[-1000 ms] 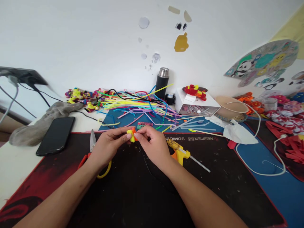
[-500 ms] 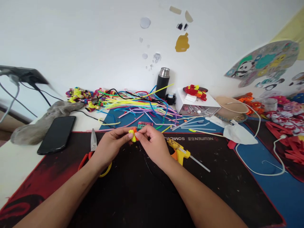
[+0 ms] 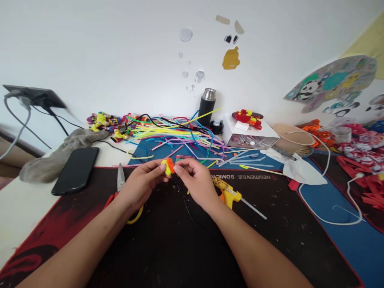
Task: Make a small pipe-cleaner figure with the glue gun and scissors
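A small fuzzy yellow and orange piece (image 3: 169, 166) is held up over the dark mat (image 3: 186, 248). My left hand (image 3: 145, 181) pinches its yellow side between thumb and fingers. On the orange side, the thumb and fingertips of my right hand (image 3: 196, 180) are closed against its edge. Scissors (image 3: 121, 178) with red and yellow handles lie partly under my left forearm. Beside my right wrist rests a yellow glue gun (image 3: 229, 194) with a clear stick in its back end.
Colourful pipe cleaners (image 3: 174, 130) are heaped behind the hands, near a black thermos (image 3: 207, 107). A phone (image 3: 76, 170) lies at left. A white drawer box (image 3: 250, 136), a bowl (image 3: 292, 136) and a white cable (image 3: 324, 221) are at right.
The yellow and orange piece has turned so that more of its orange side shows. The fingers of both hands have shifted slightly around it. The whole view has moved a little.
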